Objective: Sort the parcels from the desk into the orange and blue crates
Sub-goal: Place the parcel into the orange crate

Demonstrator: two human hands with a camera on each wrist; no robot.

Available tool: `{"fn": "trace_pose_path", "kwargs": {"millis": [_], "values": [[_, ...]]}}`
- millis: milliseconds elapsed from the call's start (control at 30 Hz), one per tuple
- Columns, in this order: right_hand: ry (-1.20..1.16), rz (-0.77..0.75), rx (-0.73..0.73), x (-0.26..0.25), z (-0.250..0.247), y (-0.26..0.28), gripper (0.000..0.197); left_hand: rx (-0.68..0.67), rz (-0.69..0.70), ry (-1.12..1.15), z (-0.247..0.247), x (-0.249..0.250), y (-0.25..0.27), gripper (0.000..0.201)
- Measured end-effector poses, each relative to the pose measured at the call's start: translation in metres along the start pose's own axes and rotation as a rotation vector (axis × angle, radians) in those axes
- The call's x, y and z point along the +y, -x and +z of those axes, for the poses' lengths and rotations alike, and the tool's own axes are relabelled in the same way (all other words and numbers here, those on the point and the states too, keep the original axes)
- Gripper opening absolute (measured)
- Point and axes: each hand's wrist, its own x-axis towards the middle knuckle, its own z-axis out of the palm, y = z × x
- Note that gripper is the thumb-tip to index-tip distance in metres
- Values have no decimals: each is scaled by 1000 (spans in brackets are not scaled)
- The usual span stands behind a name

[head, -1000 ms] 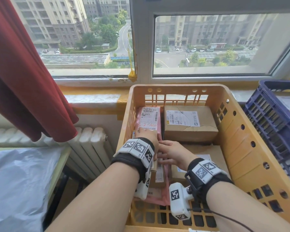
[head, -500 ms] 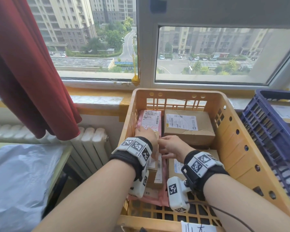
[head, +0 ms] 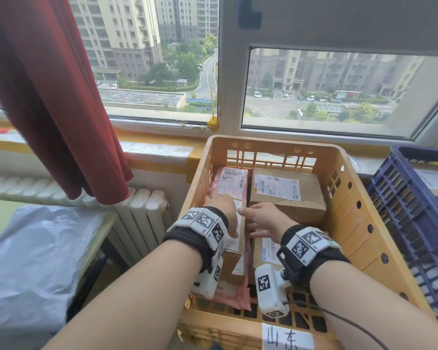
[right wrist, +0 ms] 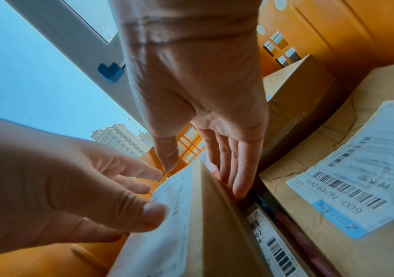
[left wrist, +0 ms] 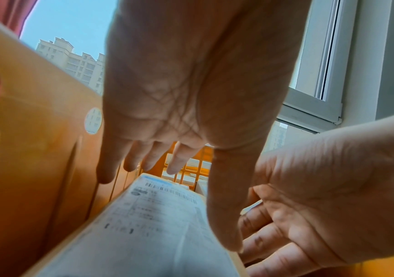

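Observation:
The orange crate (head: 352,168) holds a pink mailer (head: 230,180) at its back left and a cardboard box (head: 286,198) at its back right. Another labelled box (right wrist: 357,187) lies at the front right. A narrow cardboard box (head: 234,258) with a white label (left wrist: 148,224) lies along the left wall on the pink mailer. My left hand (head: 223,205) is spread over its top with straight fingers, the thumb on the label. My right hand (right wrist: 205,180) has straight fingers (right wrist: 238,178) down the box's right side.
The blue crate (head: 415,210) stands right of the orange one, against the window sill. A handwritten label (head: 286,337) is stuck on the orange crate's front. At the left are a red curtain (head: 48,97), a white radiator (head: 142,218) and a grey plastic bag (head: 31,261).
My right hand has slid forward along the narrow box toward the back of the crate. My left hand stays over the box. My head has tilted up a little.

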Motion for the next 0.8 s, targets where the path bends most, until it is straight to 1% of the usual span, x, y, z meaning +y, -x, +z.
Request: {"fn": "trace_pose_path", "kwargs": {"millis": [167,300,433,600,633,700,733,767,800], "values": [[-8,-9,-2,3,1,3,43,-13,-29,8,5,-5,9,102],[3,-18,0,6,1,5,42,-9,-52,30,9,-8,15,100],[32,-15,-1,9,0,6,52,-3,-56,52,9,-5,19,99],[34,-25,1,8,-4,12,54,-3,-50,37,6,-3,22,98],[38,-28,8,7,-5,13,50,-1,-45,24,6,-2,22,98],[47,-32,45,3,-9,16,32,20,-17,1,1,-2,25,91],[49,-28,70,1,-12,18,19,42,4,-2,-1,-2,27,84],[54,-29,92,-2,-14,22,12,67,26,7,-4,-3,28,74],[70,-35,111,-6,-16,25,13,87,46,21,-7,-4,30,65]]}}
